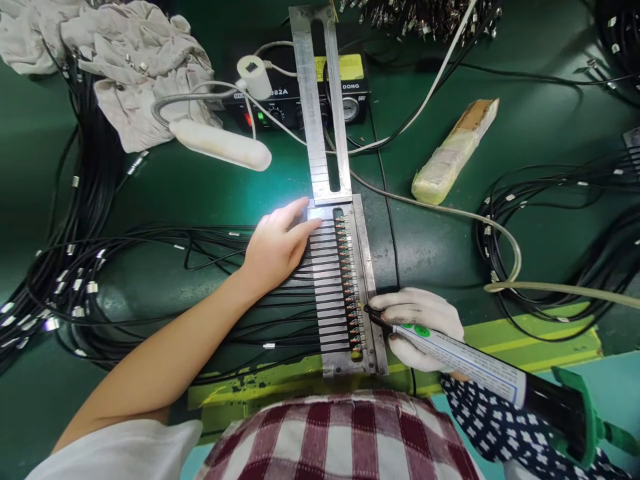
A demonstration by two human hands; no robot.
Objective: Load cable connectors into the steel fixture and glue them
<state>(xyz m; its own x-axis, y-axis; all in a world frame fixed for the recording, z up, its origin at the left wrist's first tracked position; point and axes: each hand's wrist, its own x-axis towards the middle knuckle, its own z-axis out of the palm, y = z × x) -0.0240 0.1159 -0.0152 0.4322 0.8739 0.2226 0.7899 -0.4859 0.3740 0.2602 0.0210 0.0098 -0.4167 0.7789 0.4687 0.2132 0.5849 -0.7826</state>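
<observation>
My left hand is bare and rests by the upper end of a slotted metal jig, two fingers stretched out onto it. Black cables lie side by side across the jig, and their connector ends line up in a row with coppery tips. In a white glove, my right hand grips a labelled syringe with a black nozzle and a green rear end. The nozzle tip is near the lower connectors; I cannot tell whether it touches them.
A long slotted metal bar extends away from the jig, over a black control box. A white lamp shines beside them. Cable bundles lie left, coiled cables right. Grey-white cloth and a wrapped block lie farther back.
</observation>
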